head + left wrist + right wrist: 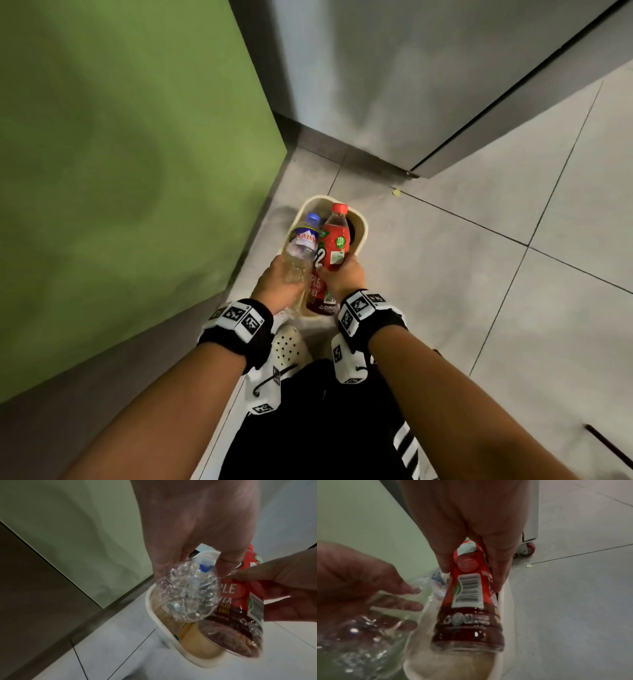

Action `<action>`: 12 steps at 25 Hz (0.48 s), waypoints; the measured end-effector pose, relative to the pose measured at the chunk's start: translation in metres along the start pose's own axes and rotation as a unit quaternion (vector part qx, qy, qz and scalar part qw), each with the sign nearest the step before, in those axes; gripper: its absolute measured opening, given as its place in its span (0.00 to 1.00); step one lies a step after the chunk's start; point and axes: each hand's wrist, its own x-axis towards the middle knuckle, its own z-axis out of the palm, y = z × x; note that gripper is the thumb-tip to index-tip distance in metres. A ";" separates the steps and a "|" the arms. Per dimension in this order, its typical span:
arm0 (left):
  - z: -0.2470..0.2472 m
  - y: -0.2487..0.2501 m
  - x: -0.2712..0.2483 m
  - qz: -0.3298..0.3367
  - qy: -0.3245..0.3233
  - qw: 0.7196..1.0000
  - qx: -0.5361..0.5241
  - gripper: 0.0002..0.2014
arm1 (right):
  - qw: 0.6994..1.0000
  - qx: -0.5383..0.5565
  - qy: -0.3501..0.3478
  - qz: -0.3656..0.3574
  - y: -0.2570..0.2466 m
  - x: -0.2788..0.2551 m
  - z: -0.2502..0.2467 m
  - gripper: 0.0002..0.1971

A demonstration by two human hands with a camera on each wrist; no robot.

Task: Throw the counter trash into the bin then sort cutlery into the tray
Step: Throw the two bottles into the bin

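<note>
A cream bin (365, 229) stands on the tiled floor in the corner. My left hand (278, 281) grips a crumpled clear water bottle (302, 247) with a blue cap by its lower half. My right hand (343, 277) grips a red-labelled apple tea bottle (334, 244) with a red cap, dark liquid in its base. Both bottles point cap-first down over the bin's opening, side by side and touching. The left wrist view shows the clear bottle's base (187, 595) above the bin's rim (154, 615). The tea bottle (469, 608) fills the right wrist view.
A green cabinet panel (120, 171) rises at the left. A grey steel unit (376, 85) on a red castor wheel (527, 549) stands behind the bin. My white perforated shoe (291, 346) is just before the bin. A small pale scrap (396, 193) lies on the floor tiles.
</note>
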 end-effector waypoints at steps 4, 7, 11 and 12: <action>0.009 -0.014 0.037 0.023 -0.009 0.995 0.096 0.40 | 0.999 -0.007 0.002 0.035 0.004 0.024 0.017 0.26; 0.020 -0.025 0.057 0.036 0.003 0.976 0.215 0.42 | 0.996 -0.053 0.027 0.062 -0.001 0.031 0.028 0.17; 0.039 -0.021 0.067 0.079 0.021 0.938 0.336 0.30 | 0.996 -0.039 -0.026 0.079 -0.013 0.036 0.019 0.25; 0.040 -0.019 0.068 0.077 0.004 0.943 0.324 0.30 | 0.996 -0.070 -0.033 0.052 -0.013 0.040 0.018 0.23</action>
